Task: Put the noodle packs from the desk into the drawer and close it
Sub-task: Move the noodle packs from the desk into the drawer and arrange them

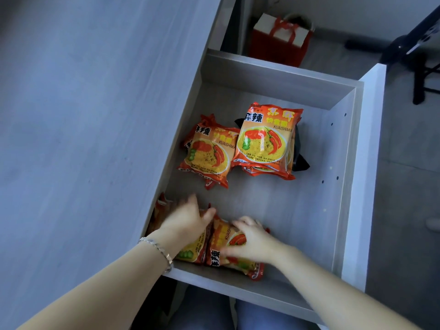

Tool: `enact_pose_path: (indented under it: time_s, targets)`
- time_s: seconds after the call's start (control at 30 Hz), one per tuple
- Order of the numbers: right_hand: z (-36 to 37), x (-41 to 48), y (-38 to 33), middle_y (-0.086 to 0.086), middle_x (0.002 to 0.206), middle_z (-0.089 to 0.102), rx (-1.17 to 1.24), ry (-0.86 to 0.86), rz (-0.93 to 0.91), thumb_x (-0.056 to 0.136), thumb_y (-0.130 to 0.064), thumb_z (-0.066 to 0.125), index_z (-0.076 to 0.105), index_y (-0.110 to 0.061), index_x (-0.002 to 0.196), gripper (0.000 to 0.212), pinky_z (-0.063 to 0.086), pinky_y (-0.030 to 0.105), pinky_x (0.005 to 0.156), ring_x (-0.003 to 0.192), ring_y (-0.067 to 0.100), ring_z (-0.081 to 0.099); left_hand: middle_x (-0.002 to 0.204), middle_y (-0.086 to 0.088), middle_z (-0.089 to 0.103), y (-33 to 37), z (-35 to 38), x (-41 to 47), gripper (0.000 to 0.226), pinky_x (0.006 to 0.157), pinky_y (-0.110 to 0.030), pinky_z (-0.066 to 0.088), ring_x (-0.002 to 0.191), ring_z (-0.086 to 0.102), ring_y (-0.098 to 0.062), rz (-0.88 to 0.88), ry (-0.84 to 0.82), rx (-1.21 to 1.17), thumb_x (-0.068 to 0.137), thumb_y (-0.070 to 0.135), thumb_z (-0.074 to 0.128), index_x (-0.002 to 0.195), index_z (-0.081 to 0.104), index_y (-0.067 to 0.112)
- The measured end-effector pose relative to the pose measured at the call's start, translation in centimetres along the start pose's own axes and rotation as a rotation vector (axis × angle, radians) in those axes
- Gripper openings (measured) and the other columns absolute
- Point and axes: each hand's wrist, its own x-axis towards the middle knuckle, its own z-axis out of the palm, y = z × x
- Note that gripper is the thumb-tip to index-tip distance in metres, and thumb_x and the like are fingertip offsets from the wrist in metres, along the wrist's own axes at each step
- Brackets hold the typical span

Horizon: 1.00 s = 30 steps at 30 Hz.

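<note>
The drawer (281, 203) stands pulled out to the right of the desk top (83, 115). Orange noodle packs lie inside it: one (209, 158) at mid-left, and a small stack (266, 141) beside it resting partly on a black pack (300, 160). At the near end lie two more packs side by side. My left hand (188, 217) presses flat on the left pack (192, 251), fingers spread. My right hand (250, 241) lies curled over the right pack (228, 236). No pack is visible on the desk top.
A red and white gift bag (283, 36) stands on the floor beyond the drawer. A black stand's legs (419, 55) spread at the top right. The drawer's white front panel (364, 177) runs along the right. My knees (238, 313) are below the drawer's near side.
</note>
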Motion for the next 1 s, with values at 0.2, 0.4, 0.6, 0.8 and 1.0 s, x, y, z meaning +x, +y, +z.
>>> enact_pose_path:
  time_s: [0.2,0.4,0.6,0.8,1.0]
  targets:
    - [-6.4,0.3,-1.3,-0.005,0.096,0.059,0.436,0.499,-0.019,0.091,-0.023,0.053,0.060,-0.014,0.114,0.026,0.042,0.019,0.077,0.093,0.012,0.056,0.150,-0.016,0.034,4.6,-4.5,3.0,0.089,0.104,-0.038,0.040,0.131,0.043,-0.031,-0.194,0.317,-0.720,0.091,0.039,0.056,0.150,-0.004,0.009]
    - [-8.8,-0.8,-3.0,-0.003,0.085,0.064,0.592,0.512,-0.062,0.092,-0.014,0.049,0.063,-0.011,0.106,0.020,0.048,0.022,0.076,0.081,0.012,0.062,0.125,-0.011,0.059,6.3,-6.2,4.1,0.054,0.091,-0.030,0.043,0.116,0.055,-0.026,-0.230,0.118,-0.714,0.087,0.033,0.065,0.129,0.049,0.003]
    - [-9.9,-1.7,-4.9,0.001,0.103,0.065,0.622,0.581,-0.072,0.090,-0.024,0.053,0.065,-0.011,0.109,0.026,0.048,0.033,0.095,0.107,0.019,0.061,0.077,-0.003,0.062,7.2,-6.4,1.0,0.029,0.074,-0.037,0.059,0.070,0.061,-0.019,-0.213,0.174,-0.893,0.081,0.037,0.063,0.092,0.062,0.011]
    - [-11.6,-1.1,-6.6,-0.004,0.132,0.056,0.806,0.382,-0.076,0.079,-0.060,0.053,0.054,-0.023,0.121,0.056,0.040,0.037,0.106,0.122,0.017,0.052,0.078,0.011,0.070,7.3,-5.0,-4.1,0.005,0.063,-0.023,0.058,0.070,0.067,-0.001,0.242,0.375,-1.071,0.087,0.031,0.063,0.089,0.064,0.028]
    - [-13.0,-3.3,-2.2,-0.016,0.083,0.068,0.611,0.491,-0.228,0.061,-0.049,0.066,0.063,-0.033,0.077,0.023,0.050,0.029,0.082,0.085,0.008,0.064,0.116,0.009,0.061,4.0,-3.3,-2.7,0.063,0.096,-0.038,0.048,0.110,0.057,-0.014,0.527,-0.091,-0.130,0.069,0.043,0.078,0.124,0.051,0.031]
